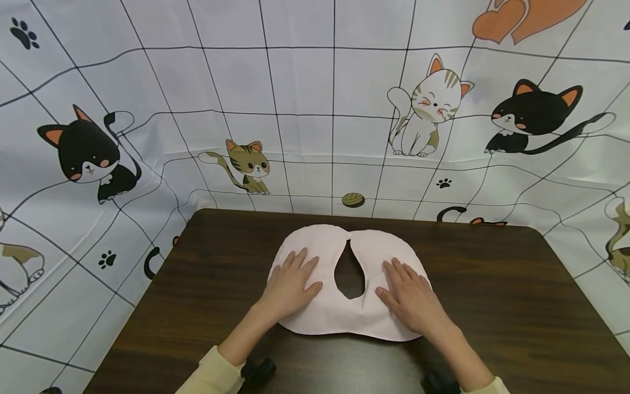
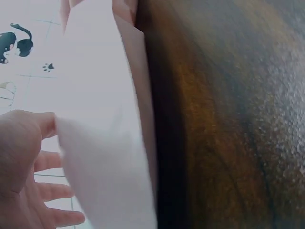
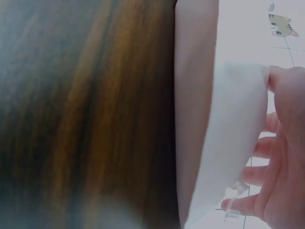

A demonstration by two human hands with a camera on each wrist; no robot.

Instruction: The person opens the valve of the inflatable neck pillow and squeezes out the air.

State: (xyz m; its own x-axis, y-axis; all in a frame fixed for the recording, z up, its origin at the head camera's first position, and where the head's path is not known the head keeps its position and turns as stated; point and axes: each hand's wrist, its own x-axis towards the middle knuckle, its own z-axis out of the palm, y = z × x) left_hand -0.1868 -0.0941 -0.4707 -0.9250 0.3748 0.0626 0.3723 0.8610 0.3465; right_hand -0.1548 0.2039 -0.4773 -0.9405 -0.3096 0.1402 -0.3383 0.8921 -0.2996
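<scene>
A pale pink, U-shaped neck pillow (image 1: 339, 320) lies flat on the dark wooden table (image 1: 492, 295). Its two ends meet at the far side, leaving a teardrop-shaped gap in the middle. My left hand (image 1: 290, 284) rests on the left half with fingers spread and nearly straight. On the right half lies my right hand (image 1: 410, 298), its fingers likewise extended over the fabric. Both wrist views show the pillow's thick side, with a seam along it, beneath the fingers. Near the right fingertips a small clear plastic piece (image 3: 233, 212) hangs beside the pillow in the right wrist view.
A white cloth backdrop (image 1: 305, 76) with black grid lines and printed cats hangs behind and around the table. The table's far edge runs close behind the pillow. Dark wrist-worn devices (image 1: 258, 372) show under both forearms, by the yellow sleeves (image 1: 214, 372).
</scene>
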